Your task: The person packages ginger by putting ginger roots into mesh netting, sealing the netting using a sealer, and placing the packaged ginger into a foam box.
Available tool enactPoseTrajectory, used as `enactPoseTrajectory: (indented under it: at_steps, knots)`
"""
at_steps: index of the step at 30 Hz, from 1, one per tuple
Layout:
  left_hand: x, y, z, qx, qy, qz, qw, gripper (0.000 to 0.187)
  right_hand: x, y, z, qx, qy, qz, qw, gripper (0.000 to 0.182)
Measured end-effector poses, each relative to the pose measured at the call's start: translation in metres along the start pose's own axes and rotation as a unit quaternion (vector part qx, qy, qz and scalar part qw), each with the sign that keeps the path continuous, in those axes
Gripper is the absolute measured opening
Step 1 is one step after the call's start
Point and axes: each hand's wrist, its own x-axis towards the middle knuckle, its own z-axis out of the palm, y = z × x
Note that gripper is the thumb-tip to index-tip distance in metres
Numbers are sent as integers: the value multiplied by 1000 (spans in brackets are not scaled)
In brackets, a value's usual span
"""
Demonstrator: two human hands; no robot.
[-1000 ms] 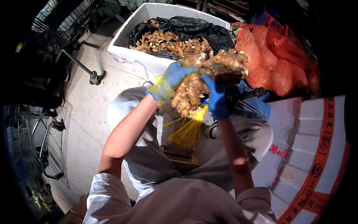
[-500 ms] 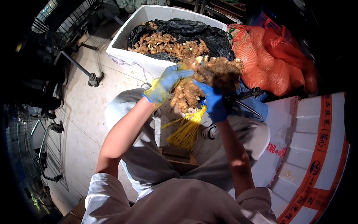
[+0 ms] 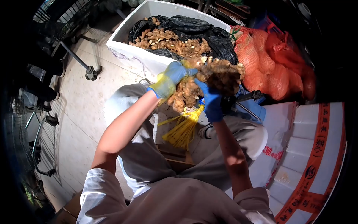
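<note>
My left hand (image 3: 169,79), in a blue glove with a thin, see-through yellow covering around palm and wrist, grips a large knobbly clump of ginger (image 3: 222,69) from its left side. From below, my blue-gloved right hand (image 3: 212,101) closes on the same clump, its thumb near the left fingertips. More ginger (image 3: 184,94) hangs beneath the left fingers, and whether it joins the clump I cannot tell. Under the hands a bundle of yellow plastic strips (image 3: 183,130) fans downward. Beyond them, a white foam box (image 3: 143,59) lined with black plastic (image 3: 218,39) contains loose ginger (image 3: 169,42).
Red mesh sacks (image 3: 266,61), filled with rounded lumps, lean right of the foam box. White foam cartons with orange printed tape (image 3: 317,145) occupy the lower right. Metal frames with a caster (image 3: 91,72) stand left on the pale floor (image 3: 82,112).
The view has shifted slightly, so the box sits a little higher and the cartons lower. Both hands keep their grip on the ginger, which has barely turned.
</note>
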Motion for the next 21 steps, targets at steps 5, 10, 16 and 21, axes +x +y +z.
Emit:
enactPoseTrajectory:
  at_steps: [5, 10, 16, 21]
  knots:
    - [1, -3, 0, 15, 8, 10, 1000, 20, -2, -25, -6, -221, -93, 114, 964, 30]
    - [5, -6, -7, -1, -50, 22, 999, 25, -9, -2, -7, 11, -20, 157, 987, 29]
    - [2, 15, -8, 13, -177, 16, 984, 29, 9, -21, -26, -161, -58, 51, 984, 22]
    - [-7, 18, 2, 25, -139, 43, 989, 24, 18, -39, -32, 236, -18, 324, 916, 24]
